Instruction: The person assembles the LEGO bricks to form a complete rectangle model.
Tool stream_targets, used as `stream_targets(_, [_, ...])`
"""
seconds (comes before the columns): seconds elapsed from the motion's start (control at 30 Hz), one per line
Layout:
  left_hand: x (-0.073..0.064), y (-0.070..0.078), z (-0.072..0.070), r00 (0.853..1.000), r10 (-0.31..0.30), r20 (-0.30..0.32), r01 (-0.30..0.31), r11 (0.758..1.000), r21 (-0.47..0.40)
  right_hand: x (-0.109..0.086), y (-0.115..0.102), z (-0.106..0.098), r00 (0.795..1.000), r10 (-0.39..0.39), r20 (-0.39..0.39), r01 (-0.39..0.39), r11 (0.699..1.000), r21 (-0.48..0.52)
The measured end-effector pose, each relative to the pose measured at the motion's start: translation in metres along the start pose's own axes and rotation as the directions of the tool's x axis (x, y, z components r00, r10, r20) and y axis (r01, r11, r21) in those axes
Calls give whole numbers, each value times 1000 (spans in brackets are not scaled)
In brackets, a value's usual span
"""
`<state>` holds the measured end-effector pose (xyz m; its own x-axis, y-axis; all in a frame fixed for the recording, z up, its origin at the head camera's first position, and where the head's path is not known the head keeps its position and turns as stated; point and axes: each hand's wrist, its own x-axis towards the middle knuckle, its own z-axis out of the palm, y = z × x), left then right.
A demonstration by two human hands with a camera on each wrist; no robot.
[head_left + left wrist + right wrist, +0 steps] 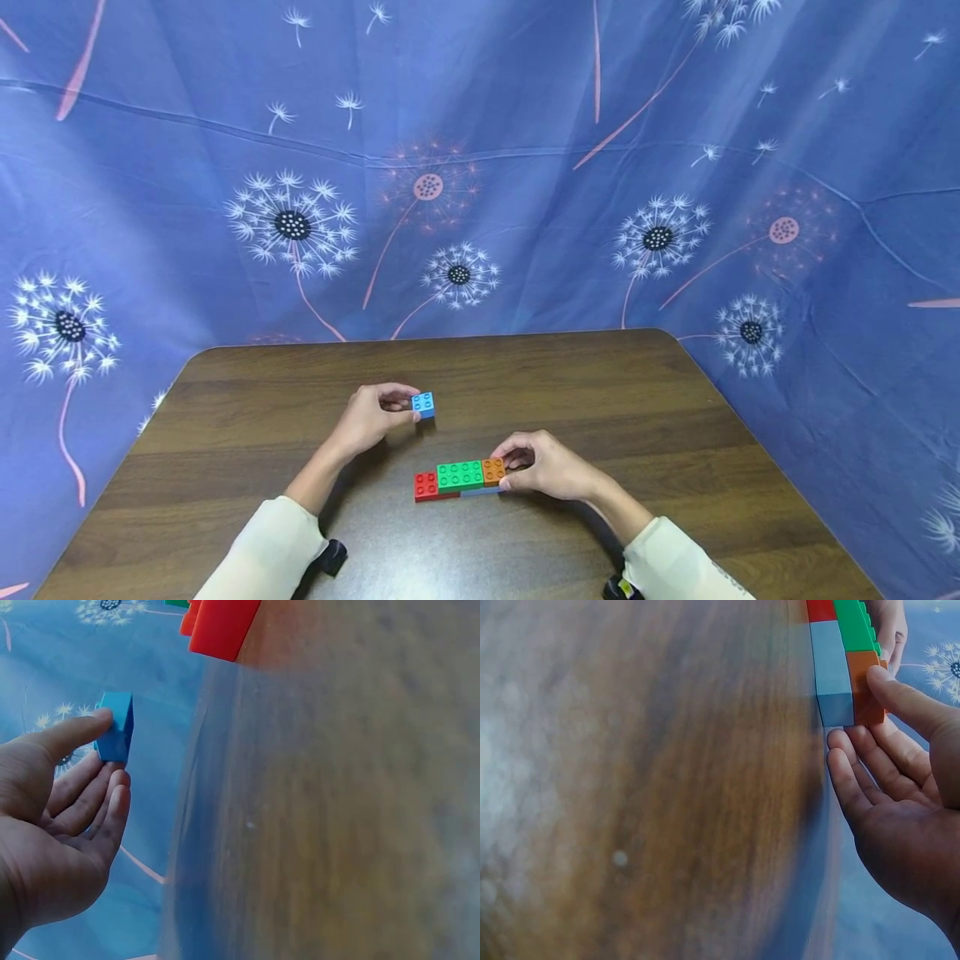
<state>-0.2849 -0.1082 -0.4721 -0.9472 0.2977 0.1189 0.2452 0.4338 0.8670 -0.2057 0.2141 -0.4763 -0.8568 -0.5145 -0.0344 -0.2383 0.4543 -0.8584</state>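
My left hand (370, 417) pinches a small blue toy brick (423, 404) by its left side. In the left wrist view the thumb lies over this brick (115, 727). Nearer me on the table, a row of joined bricks has a red brick (425, 487) and a light blue brick (831, 664) below. On top sit a green brick (460, 476) and, to its right, an orange brick (492, 472). My right hand (553, 468) grips the orange brick at the row's right end, thumb on its near side. The blue brick and the row are apart.
The bricks are over a brown wood-grain table (600, 392) with rounded far corners. A blue cloth (525, 192) with a dandelion pattern hangs behind and beside it. Black wrist devices (330, 557) show by both pale sleeves (266, 546).
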Motion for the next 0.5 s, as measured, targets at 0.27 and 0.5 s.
stream_targets(0.27, [-14,3,-2,999,-16,47,18,999,-40,0,0,0,1000,-8,3,8,1000,4])
stream_targets(0.5, [-26,7,-4,998,-13,62,17,998,-56,1,1,0,1000,-16,-2,16,1000,6])
